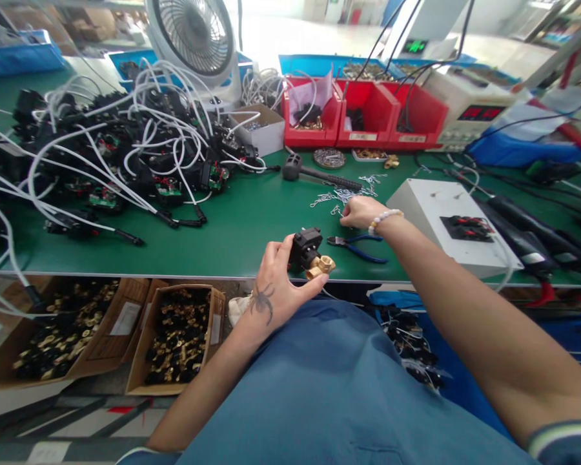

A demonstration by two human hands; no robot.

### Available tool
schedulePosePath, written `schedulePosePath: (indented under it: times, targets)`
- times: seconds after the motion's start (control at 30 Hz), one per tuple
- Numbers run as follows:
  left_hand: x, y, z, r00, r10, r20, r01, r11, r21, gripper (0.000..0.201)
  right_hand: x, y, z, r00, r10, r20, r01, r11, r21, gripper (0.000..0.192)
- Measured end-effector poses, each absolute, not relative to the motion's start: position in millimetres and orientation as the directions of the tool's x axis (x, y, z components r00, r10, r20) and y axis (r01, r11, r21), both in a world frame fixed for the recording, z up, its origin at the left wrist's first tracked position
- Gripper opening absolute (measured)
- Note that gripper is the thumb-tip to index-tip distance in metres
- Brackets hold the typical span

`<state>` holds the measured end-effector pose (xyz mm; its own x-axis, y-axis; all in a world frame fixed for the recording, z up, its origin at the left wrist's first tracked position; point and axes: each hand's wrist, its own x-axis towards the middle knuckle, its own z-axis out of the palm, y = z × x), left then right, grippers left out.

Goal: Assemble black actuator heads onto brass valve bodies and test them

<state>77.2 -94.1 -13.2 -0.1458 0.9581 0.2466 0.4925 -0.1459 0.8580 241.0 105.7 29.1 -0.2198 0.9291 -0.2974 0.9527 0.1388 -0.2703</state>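
Note:
My left hand (281, 278) grips a motorised valve, a black housing (308, 244) with a brass valve body (321, 265) at its lower end, at the bench's front edge. My right hand (363, 213) has its fingers pinched together at the near side of a loose pile of wire spring clips (347, 196); whether a clip is between the fingertips is hidden. Just below that hand lie blue-handled pliers (361, 248), open on the green bench. Behind the clips rests a dark grey mallet-like tool (319, 174).
Black units with white cables (111, 148) heap up at left, before a fan (193, 39). Red bins (368, 116) and a power supply (474, 110) stand behind. A grey box (445, 219) sits at right. Below the bench, cartons (217, 316) hold brass-and-black parts.

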Motion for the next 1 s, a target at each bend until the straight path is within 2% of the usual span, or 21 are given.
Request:
schedulePosePath:
  times: [0.1,0.2,0.3,0.4,0.47,0.5,0.6,0.7,0.8,0.9,1.0]
  targets:
    - [78,-95,-13,-0.156,0.955,0.253,0.45,-0.16,0.879,0.073,248,94,30,-0.242,0.95,-0.199,0.891,0.137,-0.433,0.013]
    - [79,-98,-13,-0.185,0.948,0.257,0.397,-0.167,0.903,0.071,253,74,37,-0.284,0.952,-0.115,0.743,0.142,-0.655,0.007]
    - [82,-104,-8,-0.2,0.942,0.27,0.385,-0.178,0.906,0.071,256,43,50,-0.349,0.936,-0.049,0.544,0.159,-0.824,0.021]
    - [84,-112,1,-0.195,0.933,0.302,0.392,-0.208,0.896,0.07,256,8,63,-0.44,0.898,0.011,0.226,0.122,-0.966,0.035]
    - [84,-117,8,-0.193,0.922,0.336,0.405,-0.237,0.883,0.071,255,-10,71,-0.481,0.874,0.069,0.045,0.103,-0.994,0.028]
    - [83,-119,12,-0.191,0.915,0.355,0.415,-0.252,0.874,0.071,255,-17,74,-0.487,0.868,0.097,0.012,0.117,-0.993,0.022]
    - [81,-125,21,-0.179,0.897,0.404,0.442,-0.294,0.848,0.072,256,-33,83,-0.51,0.854,0.103,0.073,0.163,-0.984,0.013]
    - [80,-130,28,-0.165,0.883,0.439,0.455,-0.327,0.829,0.073,258,-44,91,-0.564,0.825,0.048,0.096,0.123,-0.988,0.017]
    - [79,-134,33,-0.155,0.872,0.464,0.462,-0.351,0.814,0.074,259,-54,99,-0.568,0.819,0.081,0.063,0.142,-0.988,0.023]
    - [80,-136,35,-0.148,0.866,0.478,0.47,-0.364,0.804,0.075,258,-60,105,-0.551,0.829,0.091,0.047,0.14,-0.989,0.016]
    - [80,-137,37,-0.137,0.863,0.487,0.482,-0.372,0.793,0.075,259,-61,109,-0.548,0.833,0.077,0.106,0.161,-0.981,0.014]
